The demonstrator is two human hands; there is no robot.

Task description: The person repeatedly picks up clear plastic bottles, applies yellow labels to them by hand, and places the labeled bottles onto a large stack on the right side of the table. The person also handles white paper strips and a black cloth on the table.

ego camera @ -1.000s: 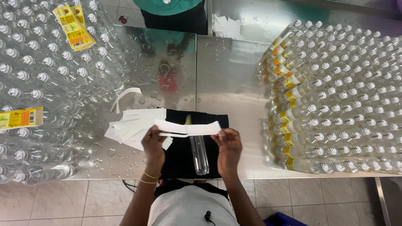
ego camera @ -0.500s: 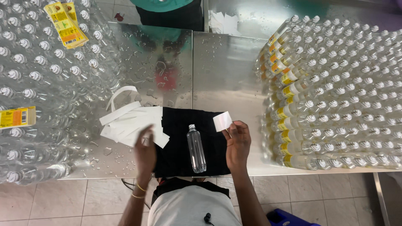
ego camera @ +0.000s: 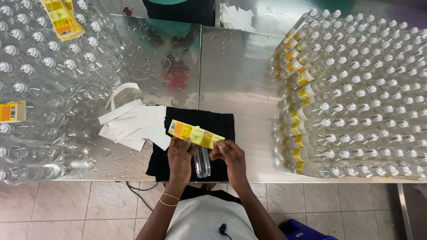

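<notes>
- Label (ego camera: 194, 134): a yellow strip with orange and green print, stretched out level between both hands, held above a clear bottle and a black cloth.
- Left hand (ego camera: 179, 156): fingers closed on the label's left part, thumb side toward the bottle; 2 thin gold bangles (ego camera: 167, 199) sit on the wrist.
- Right hand (ego camera: 227, 154): fingertips pinched shut on the label's right end, just beside the bottle.
- Bottle (ego camera: 202, 162): clear plastic, lying on its side on the cloth between the 2 hands, its upper part hidden under the label.
- Cloth (ego camera: 213, 123): black, spread flat at the near edge of the table, under the bottle and both hands.
- Table (ego camera: 231, 71): shiny steel, wet with scattered drops, a seam running down its middle.
- Backing strips (ego camera: 133, 126): a loose heap of white paper strips, touching the cloth's left edge; 1 strip curls upward at the far side.
- Right stack (ego camera: 356, 93): capped clear bottles lying in rows, white caps toward the camera side, yellow labels showing along the stack's left edge.
- Left stack (ego camera: 40, 84): clear bottles in rows, well apart from the cloth; a bundle of yellow labels (ego camera: 62, 18) lies on top at the far side, another yellow label (ego camera: 12, 111) at the left edge.
- Floor (ego camera: 66, 209): pale tiles below the table edge.
</notes>
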